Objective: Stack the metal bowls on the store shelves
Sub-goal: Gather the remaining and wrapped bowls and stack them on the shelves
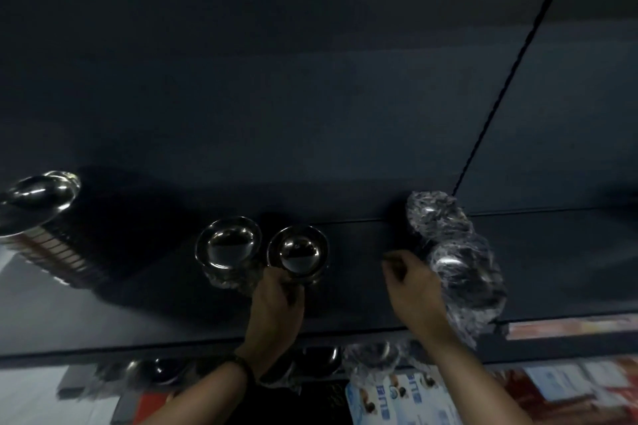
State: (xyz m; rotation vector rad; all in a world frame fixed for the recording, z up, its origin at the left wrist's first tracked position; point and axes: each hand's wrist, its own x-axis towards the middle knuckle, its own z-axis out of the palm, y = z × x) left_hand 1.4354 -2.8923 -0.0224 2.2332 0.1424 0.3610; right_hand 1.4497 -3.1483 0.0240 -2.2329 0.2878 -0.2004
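Note:
On a dark shelf [362,297] stand two short stacks of shiny metal bowls. My left hand [276,300] grips the right stack [298,250] from below its rim. The left stack [228,243] sits beside it, touching or nearly so. My right hand [412,283] rests against a plastic-wrapped pack of bowls [466,279] at the right, fingers curled at its near side. A second wrapped pack [435,214] stands just behind it. The scene is dim.
A tall stack of larger metal bowls [41,217] stands at the far left of the shelf. More bowls, some wrapped [373,355], sit on the shelf below. Printed boxes [397,397] lie at the bottom right. A dark pole [518,59] rises behind the packs.

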